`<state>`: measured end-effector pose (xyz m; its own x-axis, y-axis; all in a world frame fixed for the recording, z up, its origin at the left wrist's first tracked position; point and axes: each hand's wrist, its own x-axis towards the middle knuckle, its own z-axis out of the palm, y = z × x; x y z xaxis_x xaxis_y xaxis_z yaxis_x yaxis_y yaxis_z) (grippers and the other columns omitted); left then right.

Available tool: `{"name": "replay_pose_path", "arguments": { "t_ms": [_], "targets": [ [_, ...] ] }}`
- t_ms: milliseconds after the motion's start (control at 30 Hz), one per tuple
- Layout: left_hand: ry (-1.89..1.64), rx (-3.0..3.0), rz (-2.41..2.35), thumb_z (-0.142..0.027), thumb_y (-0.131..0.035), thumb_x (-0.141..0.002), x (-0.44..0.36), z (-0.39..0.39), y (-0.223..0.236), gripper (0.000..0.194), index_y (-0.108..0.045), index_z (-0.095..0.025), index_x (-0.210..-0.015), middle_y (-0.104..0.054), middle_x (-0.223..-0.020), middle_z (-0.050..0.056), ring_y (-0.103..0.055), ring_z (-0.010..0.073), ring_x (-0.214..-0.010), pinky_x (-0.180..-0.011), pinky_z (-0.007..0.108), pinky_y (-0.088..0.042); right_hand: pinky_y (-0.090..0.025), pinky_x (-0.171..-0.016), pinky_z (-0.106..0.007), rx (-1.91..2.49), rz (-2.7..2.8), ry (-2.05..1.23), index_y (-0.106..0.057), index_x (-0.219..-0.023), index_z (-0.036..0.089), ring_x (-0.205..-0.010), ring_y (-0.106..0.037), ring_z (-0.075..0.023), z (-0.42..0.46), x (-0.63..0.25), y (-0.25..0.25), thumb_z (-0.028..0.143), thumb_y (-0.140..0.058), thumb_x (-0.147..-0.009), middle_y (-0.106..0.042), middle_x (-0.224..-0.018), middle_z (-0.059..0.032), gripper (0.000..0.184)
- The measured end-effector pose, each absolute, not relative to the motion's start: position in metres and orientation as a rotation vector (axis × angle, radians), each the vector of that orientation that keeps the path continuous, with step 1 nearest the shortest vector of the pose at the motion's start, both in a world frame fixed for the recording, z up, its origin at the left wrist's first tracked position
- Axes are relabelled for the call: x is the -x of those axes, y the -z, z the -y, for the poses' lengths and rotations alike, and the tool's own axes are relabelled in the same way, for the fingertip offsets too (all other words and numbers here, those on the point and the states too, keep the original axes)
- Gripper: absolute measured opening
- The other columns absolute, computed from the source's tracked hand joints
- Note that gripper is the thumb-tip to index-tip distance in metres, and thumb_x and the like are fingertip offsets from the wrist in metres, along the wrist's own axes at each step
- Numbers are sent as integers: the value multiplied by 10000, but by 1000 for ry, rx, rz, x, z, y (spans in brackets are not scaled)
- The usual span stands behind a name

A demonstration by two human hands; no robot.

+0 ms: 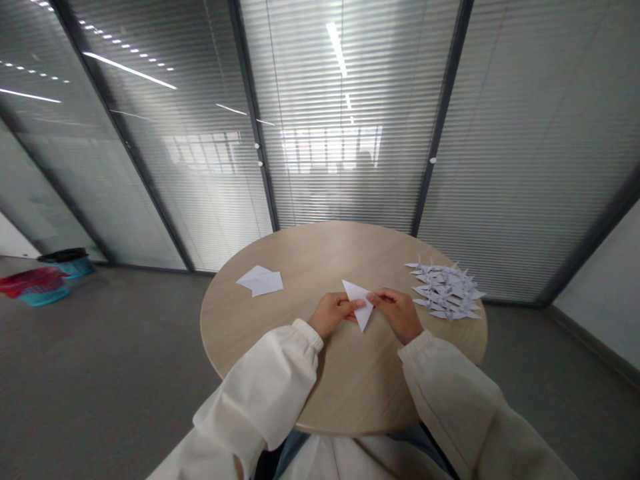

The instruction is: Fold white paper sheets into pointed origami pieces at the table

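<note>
Between my two hands is a white sheet of paper folded into a triangle [361, 313], one point toward me and one toward the far left. My left hand [331, 313] pinches its left side, thumb lying on top. From the right, my right hand [397, 312] grips the opposite edge with thumb and fingers. The paper is just above or on the round wooden table [345, 253]; I cannot tell which. Fingers under the paper are partly hidden.
Loose white paper sheets [261, 281] lie at the table's left. Many folded paper cranes [447, 291] stand crowded at its right edge. Two blue bins, a red-lined one [37, 287] and a black-lined one [73, 262], are on the floor at left. Glass panels with blinds [345, 193] rise behind the table.
</note>
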<state>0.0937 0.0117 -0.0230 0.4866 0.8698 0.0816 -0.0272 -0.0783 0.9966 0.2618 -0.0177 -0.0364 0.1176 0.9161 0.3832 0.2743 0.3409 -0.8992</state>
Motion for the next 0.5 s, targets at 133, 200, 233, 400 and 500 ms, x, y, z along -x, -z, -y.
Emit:
{"name": "replay_pose_path", "arguments": {
  "t_ms": [133, 200, 233, 400, 500],
  "targets": [
    [-820, -1500, -772, -495, -731, -601, -94, -10, 24, 384, -684, -115, -612, -674, -604, 50, -610, 143, -520, -559, 245, -504, -454, -614, -253, 1163, 1407, -687, -663, -686, 185, -651, -619, -174, 18, -261, 35, 421, -614, -730, -673, -661, -1, 245],
    [-807, -1496, -769, -501, -724, -608, -93, -10, 25, 388, -680, -116, -616, -670, -587, 52, -612, 146, -507, -543, 249, -504, -455, -613, -252, 1159, 1405, -691, -662, -680, 189, -650, -619, -174, 19, -260, 35, 417, -618, -725, -670, -655, 3, 237],
    [-802, -1494, -767, -503, -723, -610, -93, -10, 25, 390, -680, -116, -627, -671, -589, 56, -617, 151, -509, -540, 253, -506, -456, -611, -251, 1158, 1403, -692, -661, -677, 191, -648, -617, -174, 19, -260, 35, 416, -621, -722, -667, -651, 5, 233],
    [-712, -1496, -730, -531, -683, -650, -92, -10, 25, 431, -689, -101, -686, -694, -659, 91, -650, 175, -580, -597, 279, -528, -459, -598, -250, 1148, 1386, -689, -652, -673, 187, -628, -607, -168, 18, -261, 36, 422, -620, -721, -655, -637, 2, 242],
    [-624, -1555, -700, -541, -658, -673, -93, -9, 26, 449, -689, -95, -710, -699, -698, 98, -658, 175, -624, -626, 271, -529, -458, -596, -253, 1149, 1365, -672, -643, -666, 177, -620, -604, -166, 17, -261, 35, 433, -611, -723, -655, -631, -5, 264]
  ]
}}
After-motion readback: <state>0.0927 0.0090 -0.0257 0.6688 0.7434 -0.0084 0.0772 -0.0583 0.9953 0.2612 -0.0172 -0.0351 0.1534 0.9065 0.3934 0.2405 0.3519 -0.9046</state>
